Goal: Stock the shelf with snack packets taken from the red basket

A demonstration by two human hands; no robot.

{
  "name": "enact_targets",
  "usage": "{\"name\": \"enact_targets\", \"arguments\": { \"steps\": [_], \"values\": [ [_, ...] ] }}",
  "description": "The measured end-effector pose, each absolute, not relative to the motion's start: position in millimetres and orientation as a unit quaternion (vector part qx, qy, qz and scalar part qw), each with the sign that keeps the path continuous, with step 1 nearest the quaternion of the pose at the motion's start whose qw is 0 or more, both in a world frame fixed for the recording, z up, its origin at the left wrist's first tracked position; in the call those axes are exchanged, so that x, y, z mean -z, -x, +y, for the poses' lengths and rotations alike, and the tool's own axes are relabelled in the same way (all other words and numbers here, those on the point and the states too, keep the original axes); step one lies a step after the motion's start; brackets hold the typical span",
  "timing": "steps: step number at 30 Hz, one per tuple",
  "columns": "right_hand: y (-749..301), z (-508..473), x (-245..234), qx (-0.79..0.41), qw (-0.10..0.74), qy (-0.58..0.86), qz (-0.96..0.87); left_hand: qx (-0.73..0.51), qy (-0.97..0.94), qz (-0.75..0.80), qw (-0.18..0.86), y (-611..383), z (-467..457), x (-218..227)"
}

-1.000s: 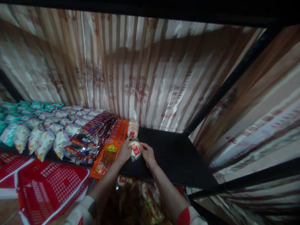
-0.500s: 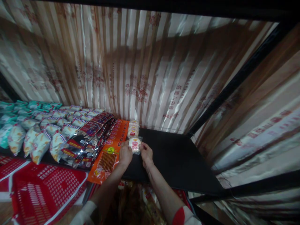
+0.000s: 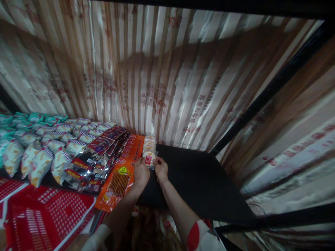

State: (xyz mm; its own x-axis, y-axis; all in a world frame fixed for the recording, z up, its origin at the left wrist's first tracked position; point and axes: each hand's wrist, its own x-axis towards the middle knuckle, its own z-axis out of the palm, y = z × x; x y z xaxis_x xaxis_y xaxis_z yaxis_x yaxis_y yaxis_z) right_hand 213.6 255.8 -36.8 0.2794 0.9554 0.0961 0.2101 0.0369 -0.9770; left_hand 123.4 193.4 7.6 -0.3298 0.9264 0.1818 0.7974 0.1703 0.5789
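Between my two hands is a small round white snack in a clear wrapper with a red label (image 3: 149, 160). My left hand (image 3: 141, 173) pinches its left edge, and my right hand (image 3: 160, 169) pinches its right edge. It lies at the near end of a row of similar wrapped snacks (image 3: 150, 143) running back to the curtain. Left of the row, and close by my left hand, lies a large orange packet (image 3: 118, 183) with a picture of brown sticks. The black shelf (image 3: 193, 181) is beneath them all.
Dark red-and-black packets (image 3: 90, 160), cream snack bags (image 3: 40, 167) and green bags (image 3: 39, 117) fill the shelf's left. A red plastic basket (image 3: 49, 212) stands below. A striped curtain (image 3: 157, 69) hangs behind, with a black metal post (image 3: 269, 87) at the right.
Both hands have moved the wrapped snack slightly back, closer against the row behind it. The view has shifted a little. Both hands keep hold of the snack.
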Motion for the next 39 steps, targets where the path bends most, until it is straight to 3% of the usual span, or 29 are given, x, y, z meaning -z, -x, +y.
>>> {"name": "enact_targets", "arguments": {
  "steps": [10,24,39],
  "values": [
    [-212.9,258.5,24.0,-0.322,0.431,0.669,-0.512,-0.277,-0.576,0.757,0.139,-124.0,198.1,-8.1],
    [-210.3,261.4,19.2,-0.28,0.371,0.695,-0.549,-0.257,-0.596,0.749,0.131,-128.4,203.0,-1.0],
    [-217.6,247.3,20.2,-0.298,0.42,0.68,-0.523,-0.259,-0.607,0.747,0.087,-134.8,183.0,-10.4]
  ]
}}
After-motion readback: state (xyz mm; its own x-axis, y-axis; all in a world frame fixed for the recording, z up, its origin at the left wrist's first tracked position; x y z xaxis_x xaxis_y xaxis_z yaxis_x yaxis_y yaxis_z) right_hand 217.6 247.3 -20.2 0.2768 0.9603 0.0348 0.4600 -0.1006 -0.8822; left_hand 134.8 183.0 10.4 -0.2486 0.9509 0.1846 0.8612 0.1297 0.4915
